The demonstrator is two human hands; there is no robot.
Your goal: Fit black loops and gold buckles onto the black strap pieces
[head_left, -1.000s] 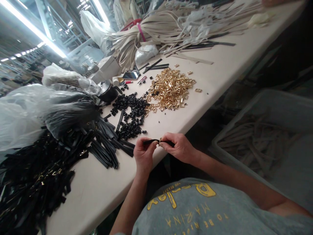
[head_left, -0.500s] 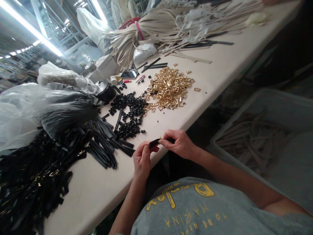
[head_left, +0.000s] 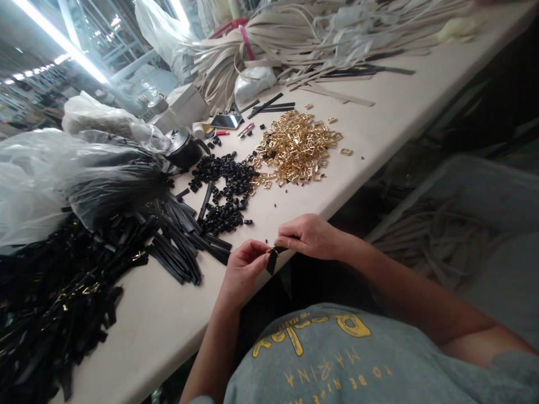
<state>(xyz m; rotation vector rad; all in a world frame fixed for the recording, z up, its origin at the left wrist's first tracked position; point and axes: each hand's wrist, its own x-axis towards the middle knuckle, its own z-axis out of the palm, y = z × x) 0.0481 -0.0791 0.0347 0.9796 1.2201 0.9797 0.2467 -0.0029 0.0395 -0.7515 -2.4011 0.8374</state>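
Observation:
My left hand (head_left: 244,266) and my right hand (head_left: 307,235) meet at the near edge of the white table (head_left: 379,120). Both pinch a short black strap (head_left: 272,261) with a small gold buckle at its top, and the strap's free end hangs down between them. Ahead lie a pile of gold buckles (head_left: 295,147) and a pile of small black loops (head_left: 225,188). Left of my hands lies a heap of black straps (head_left: 126,258).
Clear plastic bags (head_left: 54,179) cover more black straps at the left. Cream straps (head_left: 273,45) are bundled at the table's far end. A phone (head_left: 226,120), a black pot (head_left: 183,150) and a white box (head_left: 187,104) stand behind the piles. A grey bin (head_left: 463,235) of cream straps is at the right.
The strap was level between my hands; now its end points downward. Both hands have shifted slightly, my right hand moving up and over the buckle end.

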